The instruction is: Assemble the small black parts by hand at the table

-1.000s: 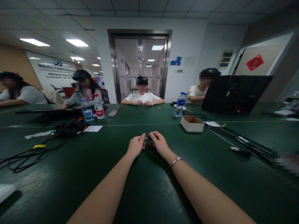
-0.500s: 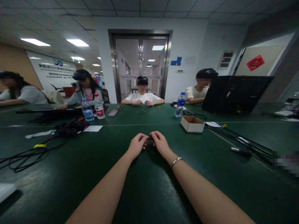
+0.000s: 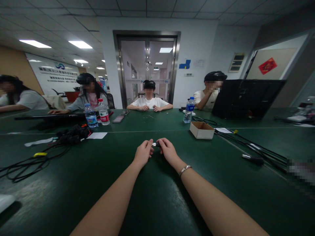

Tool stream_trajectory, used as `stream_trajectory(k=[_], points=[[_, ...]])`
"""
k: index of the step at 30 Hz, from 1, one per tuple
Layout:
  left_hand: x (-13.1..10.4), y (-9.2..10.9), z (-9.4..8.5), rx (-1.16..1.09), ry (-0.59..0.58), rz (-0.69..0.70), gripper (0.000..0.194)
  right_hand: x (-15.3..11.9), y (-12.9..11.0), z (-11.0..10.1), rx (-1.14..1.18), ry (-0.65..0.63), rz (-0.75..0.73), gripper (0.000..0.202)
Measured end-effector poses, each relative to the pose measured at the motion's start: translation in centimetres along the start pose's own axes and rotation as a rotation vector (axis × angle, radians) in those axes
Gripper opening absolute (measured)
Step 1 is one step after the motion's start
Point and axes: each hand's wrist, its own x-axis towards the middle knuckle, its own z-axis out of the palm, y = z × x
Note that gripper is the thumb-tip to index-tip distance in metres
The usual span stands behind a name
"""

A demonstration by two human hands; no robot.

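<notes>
My left hand (image 3: 143, 153) and my right hand (image 3: 168, 150) meet above the green table (image 3: 157, 183), straight ahead of me. Between their fingertips is a small black-and-silver stick-like object (image 3: 155, 144), held roughly level. Its bright metal end lies toward my left fingers, its dark end in my right thumb and fingers. Both hands are closed in a pinch on it. What kind of thing it is cannot be made out. A silver bracelet (image 3: 185, 170) circles my right wrist.
An open cardboard box (image 3: 202, 131) and a water bottle (image 3: 189, 110) stand right of centre. Black cables (image 3: 248, 144) and a black-and-silver object (image 3: 253, 159) lie at right. Two bottles, a blue-labelled one (image 3: 91, 116) and a red-capped one (image 3: 103, 113), stand left. Several people sit around.
More of the object's silver part now shows between my hands. My left fingers have drawn slightly left. The person at right has raised a hand to the face.
</notes>
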Motion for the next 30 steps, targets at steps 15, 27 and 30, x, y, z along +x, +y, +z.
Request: stream_trajectory(k=[15,27,30], points=[[-0.23,0.47,-0.19,-0.085,0.035,0.057,0.03,0.09,0.0,0.02,0.021,0.003,0.015,0.03],[-0.21,0.47,-0.22,0.079,0.054,0.017,0.044,-0.23,-0.33,0.13,0.014,-0.03,-0.012,0.023],[-0.2,0.35,-0.17,0.006,0.036,0.057,0.038,-0.19,-0.27,0.08,0.014,-0.017,-0.004,0.024]])
